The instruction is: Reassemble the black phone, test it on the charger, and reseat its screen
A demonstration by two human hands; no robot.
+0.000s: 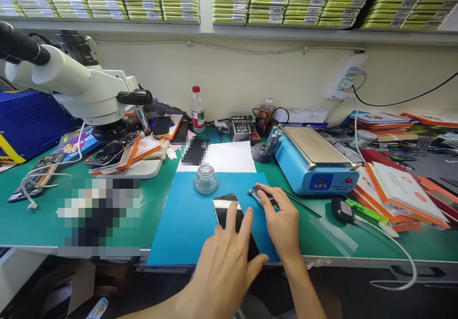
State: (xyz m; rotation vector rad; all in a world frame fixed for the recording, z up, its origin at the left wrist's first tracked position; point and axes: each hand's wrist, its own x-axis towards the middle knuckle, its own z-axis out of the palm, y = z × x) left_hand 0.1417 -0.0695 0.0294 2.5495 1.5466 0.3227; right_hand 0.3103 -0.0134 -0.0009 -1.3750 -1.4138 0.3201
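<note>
A smartphone point(222, 214) with a dark, shiny front lies on the blue mat point(175, 228), its top end angled up and to the left. My left hand point(225, 262) is over the phone with fingers spread; the fingertips are at its surface, and the hand covers much of its lower part. To the right, my right hand point(282, 219) pinches a small dark part with a silvery end point(255, 192) between thumb and fingers, just above the mat; its exact kind is unclear. A clear glass jar point(205, 180) stands beyond the phone.
At right are a blue heating plate machine point(311, 166), a grey screwdriver stand point(263, 152), tweezers point(300, 200), a black cabled device point(342, 210) and orange-white boxes point(404, 190). A microscope point(78, 85) stands left. Behind are white paper point(232, 157) and a bottle point(197, 111).
</note>
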